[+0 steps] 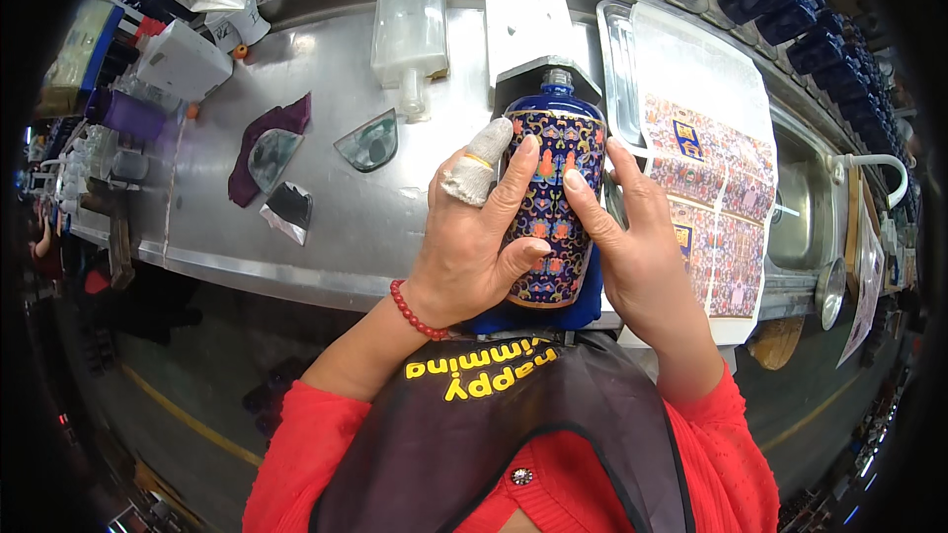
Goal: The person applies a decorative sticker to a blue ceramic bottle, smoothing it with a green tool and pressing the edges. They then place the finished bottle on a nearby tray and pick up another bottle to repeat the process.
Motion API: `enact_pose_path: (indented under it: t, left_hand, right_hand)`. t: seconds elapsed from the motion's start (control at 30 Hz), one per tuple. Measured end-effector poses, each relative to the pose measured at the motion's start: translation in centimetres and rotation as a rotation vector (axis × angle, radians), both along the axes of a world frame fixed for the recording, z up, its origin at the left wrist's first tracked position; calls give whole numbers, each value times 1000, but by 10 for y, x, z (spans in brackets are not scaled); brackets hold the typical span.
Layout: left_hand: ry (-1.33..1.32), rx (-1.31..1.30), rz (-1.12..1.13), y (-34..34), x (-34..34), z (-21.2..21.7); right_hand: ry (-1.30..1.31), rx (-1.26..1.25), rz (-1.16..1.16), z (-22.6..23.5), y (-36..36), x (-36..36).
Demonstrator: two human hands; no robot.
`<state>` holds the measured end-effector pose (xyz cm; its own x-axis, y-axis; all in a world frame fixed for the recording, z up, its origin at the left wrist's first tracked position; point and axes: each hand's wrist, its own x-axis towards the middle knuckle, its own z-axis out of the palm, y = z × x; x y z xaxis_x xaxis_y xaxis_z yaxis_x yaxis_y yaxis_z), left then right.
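Just to the left of the printed sheet (726, 255), the blue bottle (555, 207) is laid with its patterned face up and its neck (557, 80) pointed away from the person; how it is supported underneath cannot be told. The left hand (474, 237) is spread over the face, with thumb and forefinger apart and not closed round the body. By the right hand (647, 247), the thumb is set on the face and a fingertip on the sheet-side edge; whether the hidden fingers are clamped beneath cannot be told. The bottle is judged to be glass: stiff, fairly heavy, slippery where glossy, and breakable if knocked. It is best taken by both long sides of the body, and the slim neck is better not relied on alone.
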<state>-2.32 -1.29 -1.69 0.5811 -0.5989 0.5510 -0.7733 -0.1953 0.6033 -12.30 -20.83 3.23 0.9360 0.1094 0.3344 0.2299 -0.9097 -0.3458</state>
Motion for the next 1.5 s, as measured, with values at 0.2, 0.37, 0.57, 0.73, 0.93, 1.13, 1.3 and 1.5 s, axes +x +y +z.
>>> enact_pose_path:
  t: [0.2, 0.37, 0.57, 0.73, 0.93, 1.13, 1.3, 1.5]
  left_hand:
    - [-5, -10, 14, -2, -3, -4]
    - [140, -144, -43, 3, -8, -5]
    - [115, -86, -10, 0, -13, -8]
    - [175, -119, -35, 6, -16, -9]
    - [148, -139, -40, 2, -18, -12]
    - [219, -122, -64, 6, -19, -11]
    - [213, -156, -82, 3, -22, -16]
    - [196, -120, -74, 5, -22, -17]
  right_hand:
    - [-19, -20, 2, -3, 1, -3]
    - [-29, 0, 8, -3, 6, -12]
    - [-8, -46, -9, -6, 10, -17]
    - [1, 7, -12, -8, 13, -24]
    - [13, -18, -10, -11, 17, -31]
    - [22, 36, -27, -13, 19, -37]
    - [7, 16, -31, -23, 23, -43]
    - [26, -19, -26, -19, 24, -47]
